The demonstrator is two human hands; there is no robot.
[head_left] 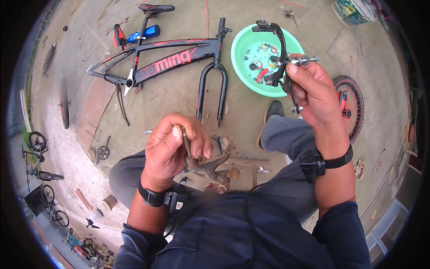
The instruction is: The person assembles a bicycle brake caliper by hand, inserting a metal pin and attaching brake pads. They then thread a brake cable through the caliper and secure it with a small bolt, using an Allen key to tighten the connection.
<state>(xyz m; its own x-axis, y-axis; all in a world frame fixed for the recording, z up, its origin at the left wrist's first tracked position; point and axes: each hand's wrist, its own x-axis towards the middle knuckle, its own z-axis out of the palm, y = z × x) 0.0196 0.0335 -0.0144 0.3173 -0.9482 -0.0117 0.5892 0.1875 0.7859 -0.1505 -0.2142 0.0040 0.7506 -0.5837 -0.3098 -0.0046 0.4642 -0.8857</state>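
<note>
My right hand (316,92) is closed on a black bicycle brake caliper (282,47), raised beside a green tub. A silver bolt with nuts (305,60) sticks out from the caliper past my thumb. My left hand (172,145) is closed, its thumb and fingers pinching the thin rusty stem of a grimy metal part (207,170) with curved arms. That part hangs low, in front of my lap; my fingers hide some of it. The light green tub (239,67) holds several small parts, among them washers, rings and a red piece.
A black and red bicycle frame (177,60) with fork (201,89) lies ahead on the concrete. A wheel (351,107) lies at right, a crankset (103,150) at left, a bucket (354,12) at far right. Bicycles (49,201) stand at the left edge.
</note>
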